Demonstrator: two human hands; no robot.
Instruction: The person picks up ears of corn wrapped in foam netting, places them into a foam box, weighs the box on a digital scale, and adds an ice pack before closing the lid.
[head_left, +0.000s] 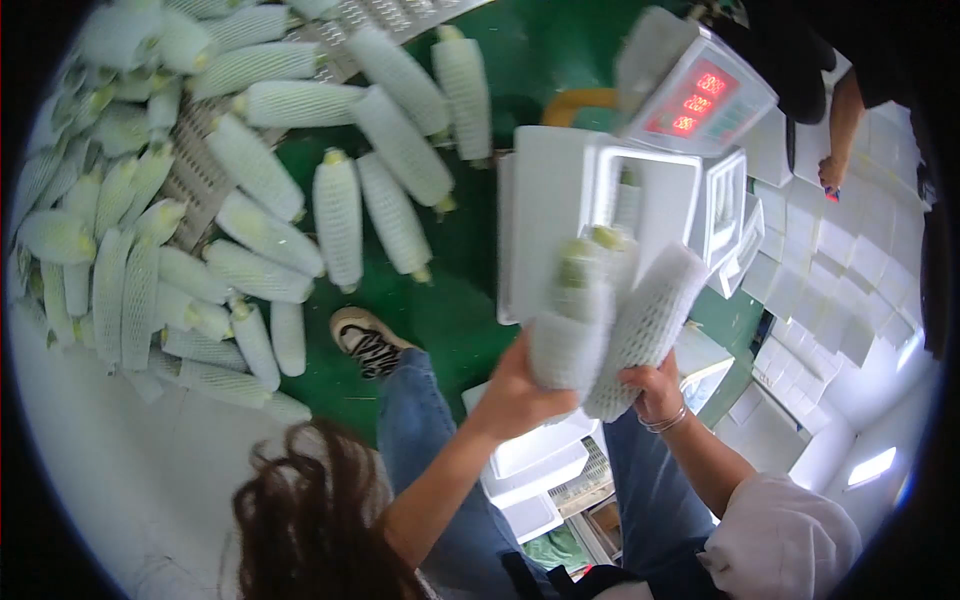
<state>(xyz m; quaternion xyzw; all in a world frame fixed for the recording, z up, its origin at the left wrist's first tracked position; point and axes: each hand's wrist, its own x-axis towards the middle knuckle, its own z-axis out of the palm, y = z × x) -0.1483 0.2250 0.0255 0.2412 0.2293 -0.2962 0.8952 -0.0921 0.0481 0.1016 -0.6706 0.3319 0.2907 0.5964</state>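
Note:
My left hand grips a long pale-green vegetable in a white foam net sleeve; motion blurs it. Close behind it a second sleeved vegetable shows its tip, and I cannot tell which hand bears it. My right hand is closed around the lower end of another foam net sleeve, tilted up to the right. Beyond both hands is an open white foam box, its inside partly hidden by the held vegetables. One sleeved vegetable lies within it.
A digital scale display with red digits stands behind the box. Many sleeved vegetables lie heaped at left, partly on the green floor and a perforated crate. Stacked white boxes and another person's hand appear at right.

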